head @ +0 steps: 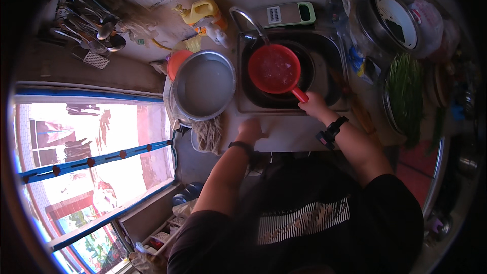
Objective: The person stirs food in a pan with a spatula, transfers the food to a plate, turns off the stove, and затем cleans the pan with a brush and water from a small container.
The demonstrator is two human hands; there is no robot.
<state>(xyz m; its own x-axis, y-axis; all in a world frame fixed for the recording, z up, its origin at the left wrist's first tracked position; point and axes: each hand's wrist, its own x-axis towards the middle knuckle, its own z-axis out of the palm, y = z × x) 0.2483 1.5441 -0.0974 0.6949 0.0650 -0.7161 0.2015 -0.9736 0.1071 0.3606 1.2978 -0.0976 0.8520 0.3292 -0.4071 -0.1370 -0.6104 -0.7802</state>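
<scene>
My right hand (315, 105) grips the handle of a red plastic ladle (274, 69), held over the sink (331, 90). Water from the curved metal faucet (248, 17) runs into the ladle, and its surface is bubbling. Below it a dark round vessel in the basin is mostly hidden. On the counter's front part rests my left hand (251, 128), which holds nothing that I can see; its fingers are partly hidden. A metal basin (205, 85) with cloudy liquid stands left of the sink, close to a grey rag (207, 135).
Behind the sink lies a green-framed grater (283, 14), with a yellow jug (205, 11) to its left. Green stalks (405, 97) and stacked metal bowls (393, 19) crowd the right. Utensils (95, 34) hang on the left wall above a window (102, 140).
</scene>
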